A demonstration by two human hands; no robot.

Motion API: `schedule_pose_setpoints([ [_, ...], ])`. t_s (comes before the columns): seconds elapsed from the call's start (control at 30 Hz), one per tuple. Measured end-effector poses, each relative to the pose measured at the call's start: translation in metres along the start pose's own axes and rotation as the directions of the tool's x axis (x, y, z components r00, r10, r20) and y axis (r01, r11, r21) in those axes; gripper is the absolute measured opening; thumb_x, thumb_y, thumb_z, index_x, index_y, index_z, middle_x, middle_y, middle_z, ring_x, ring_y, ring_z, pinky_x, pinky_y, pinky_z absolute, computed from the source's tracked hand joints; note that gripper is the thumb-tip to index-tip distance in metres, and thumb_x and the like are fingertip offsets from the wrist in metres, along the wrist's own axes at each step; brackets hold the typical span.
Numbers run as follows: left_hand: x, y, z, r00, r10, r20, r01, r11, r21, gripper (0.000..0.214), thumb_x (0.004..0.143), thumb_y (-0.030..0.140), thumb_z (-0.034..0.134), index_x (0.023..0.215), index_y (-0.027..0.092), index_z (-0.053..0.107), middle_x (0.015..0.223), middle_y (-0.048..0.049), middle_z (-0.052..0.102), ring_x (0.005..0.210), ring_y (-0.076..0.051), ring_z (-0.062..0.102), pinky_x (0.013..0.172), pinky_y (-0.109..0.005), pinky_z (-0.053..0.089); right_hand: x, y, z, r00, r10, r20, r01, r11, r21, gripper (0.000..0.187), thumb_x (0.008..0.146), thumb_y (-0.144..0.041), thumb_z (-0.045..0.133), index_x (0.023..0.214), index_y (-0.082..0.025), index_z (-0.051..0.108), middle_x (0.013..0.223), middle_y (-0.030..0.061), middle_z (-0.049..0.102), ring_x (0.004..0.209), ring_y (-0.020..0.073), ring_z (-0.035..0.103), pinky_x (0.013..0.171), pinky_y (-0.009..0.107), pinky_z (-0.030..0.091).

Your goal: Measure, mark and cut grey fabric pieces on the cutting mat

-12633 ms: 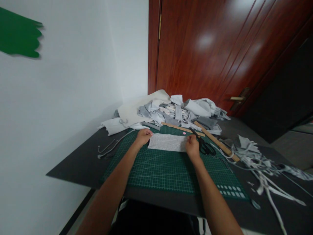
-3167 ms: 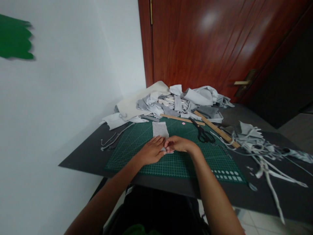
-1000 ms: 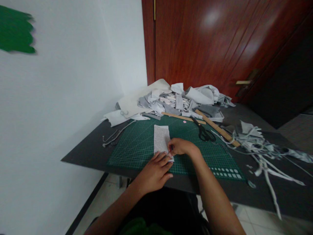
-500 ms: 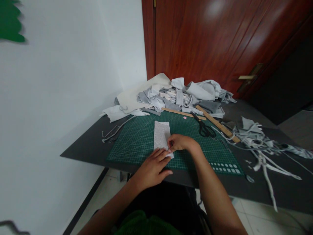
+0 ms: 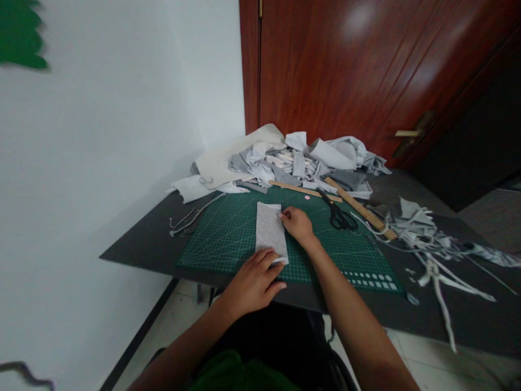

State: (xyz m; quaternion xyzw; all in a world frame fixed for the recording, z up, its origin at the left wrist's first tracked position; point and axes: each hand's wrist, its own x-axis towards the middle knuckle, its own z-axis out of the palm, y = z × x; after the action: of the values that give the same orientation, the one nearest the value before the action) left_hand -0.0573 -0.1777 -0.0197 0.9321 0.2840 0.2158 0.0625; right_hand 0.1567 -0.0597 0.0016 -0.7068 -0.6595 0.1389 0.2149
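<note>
L hand (image 5: 253, 281) is lying flat w/ fingers spread, pressing the near end of the folded light grey fabric strip (image 5: 269, 232) at centre frame on the green gridded cutting mat (image 5: 228, 233), while R hand (image 5: 298, 225) is touching the strip's far right edge, fingertips pressed together

Scissors (image 5: 336, 212) lie beside a wooden ruler (image 5: 360, 208), near a scrap pile (image 5: 293, 163).

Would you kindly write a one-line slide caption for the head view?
Left hand and right hand hold a grey fabric strip flat on the green cutting mat, scissors nearby.
</note>
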Motion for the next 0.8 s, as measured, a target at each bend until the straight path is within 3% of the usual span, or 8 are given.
schedule_pose_setpoints([
  [0.13,0.002,0.001,-0.002,1.000,-0.005,0.015,0.005,1.000,0.002,0.041,0.097,0.036,0.069,0.134,0.020,0.061,0.138,-0.0123,0.061,0.139,-0.032,0.050,0.119,-0.052,0.043,-0.003,-0.003,-0.004,0.999,-0.031,0.030,0.030,0.999,0.015,0.023,0.099,-0.035,0.061,0.097,-0.016,0.074,0.099,0.0105,0.078,0.090,0.0210,0.070,0.071,0.026,0.045],
  [0.23,0.003,0.003,-0.005,0.999,0.013,0.044,-0.012,1.000,-0.024,0.042,0.097,0.034,0.069,0.135,0.019,0.060,0.139,-0.0099,0.063,0.139,-0.031,0.049,0.120,-0.052,0.040,-0.010,-0.002,-0.017,0.978,-0.129,0.166,0.121,0.991,0.054,0.023,0.090,-0.037,0.073,0.080,-0.016,0.072,0.082,0.0053,0.075,0.076,0.0176,0.068,0.065,0.024,0.043],
  [0.33,0.004,0.003,-0.007,0.998,0.019,0.063,-0.017,0.999,-0.040,0.044,0.096,0.033,0.070,0.136,0.018,0.060,0.141,-0.0098,0.063,0.140,-0.031,0.048,0.122,-0.051,0.038,-0.018,0.001,-0.031,0.876,-0.212,0.432,0.138,0.971,0.195,0.020,0.087,-0.033,0.074,0.076,-0.016,0.069,0.066,-0.0004,0.067,0.061,0.0138,0.061,0.057,0.023,0.042],
  [0.47,0.004,0.003,-0.007,0.998,0.000,0.064,0.003,0.999,-0.039,0.049,0.095,0.034,0.071,0.139,0.017,0.058,0.142,-0.0117,0.061,0.141,-0.031,0.048,0.122,-0.051,0.037,-0.028,0.003,-0.042,0.697,-0.139,0.704,-0.087,0.957,0.275,0.011,0.086,-0.023,0.070,0.080,-0.017,0.063,0.059,-0.0028,0.062,0.050,0.0114,0.057,0.050,0.021,0.045],
  [0.57,0.004,0.004,-0.006,0.998,-0.004,0.061,0.007,0.999,-0.042,0.050,0.096,0.035,0.070,0.141,0.018,0.056,0.143,-0.0115,0.061,0.141,-0.031,0.048,0.121,-0.052,0.038,-0.030,0.005,-0.043,0.736,-0.104,0.669,-0.140,0.944,0.300,0.008,0.083,-0.016,0.070,0.083,-0.017,0.062,0.061,-0.0035,0.061,0.054,0.0119,0.058,0.051,0.021,0.047],
  [0.67,0.004,0.002,-0.006,0.998,0.003,0.060,0.000,0.999,-0.053,0.052,0.095,0.038,0.071,0.142,0.019,0.055,0.143,-0.0115,0.061,0.140,-0.032,0.048,0.121,-0.052,0.038,-0.025,0.009,-0.040,0.807,-0.202,0.555,-0.023,0.928,0.371,0.008,0.080,-0.013,0.069,0.081,-0.017,0.063,0.062,-0.0055,0.057,0.058,0.0114,0.055,0.056,0.022,0.046],
  [0.73,0.004,0.001,-0.006,0.998,0.006,0.057,-0.002,0.998,-0.061,0.054,0.095,0.040,0.071,0.142,0.019,0.054,0.144,-0.0116,0.060,0.140,-0.032,0.049,0.120,-0.052,0.039,-0.022,0.014,-0.039,0.791,-0.327,0.516,0.096,0.901,0.423,0.006,0.078,-0.014,0.070,0.079,-0.017,0.065,0.066,-0.0048,0.059,0.064,0.0120,0.055,0.063,0.023,0.046],
  [0.8,0.004,0.000,-0.006,0.999,0.003,0.052,0.001,0.997,-0.073,0.055,0.095,0.041,0.071,0.143,0.021,0.054,0.144,-0.0116,0.060,0.139,-0.031,0.049,0.119,-0.052,0.040,-0.023,0.022,-0.041,0.735,-0.431,0.524,0.158,0.860,0.486,0.007,0.077,-0.017,0.072,0.081,-0.016,0.068,0.073,-0.0034,0.062,0.069,0.0129,0.056,0.068,0.024,0.046],
])
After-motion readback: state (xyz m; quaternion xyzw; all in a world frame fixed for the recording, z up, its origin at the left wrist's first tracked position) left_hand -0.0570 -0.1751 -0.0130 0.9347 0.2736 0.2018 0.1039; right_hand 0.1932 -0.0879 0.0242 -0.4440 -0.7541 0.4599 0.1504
